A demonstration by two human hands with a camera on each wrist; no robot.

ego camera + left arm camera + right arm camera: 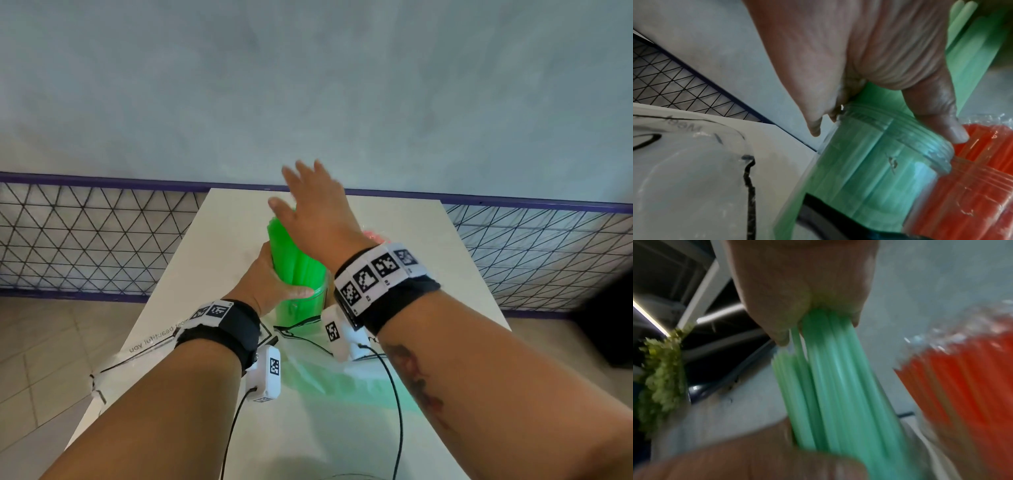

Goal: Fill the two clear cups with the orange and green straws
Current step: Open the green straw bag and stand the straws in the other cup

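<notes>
A clear cup [301,308] packed with green straws [294,253] stands mid-table. My left hand [274,284] grips it at the rim, thumb across the front. In the left wrist view the thumb lies on the ridged rim of the cup [879,162]. My right hand [315,205] hovers flat with fingers spread over the straw tops. In the right wrist view its palm [797,280] touches the ends of the green straws [834,386]. Orange straws [972,186], in crinkled clear plastic, stand just right of the cup. I cannot tell whether a second cup holds them.
The white table [411,240] ends at a purple-framed wire fence [85,233] and a grey wall. A limp clear plastic bag [325,377] with black print lies in front of the cup. Thin black cables [397,394] hang from both wrist cameras.
</notes>
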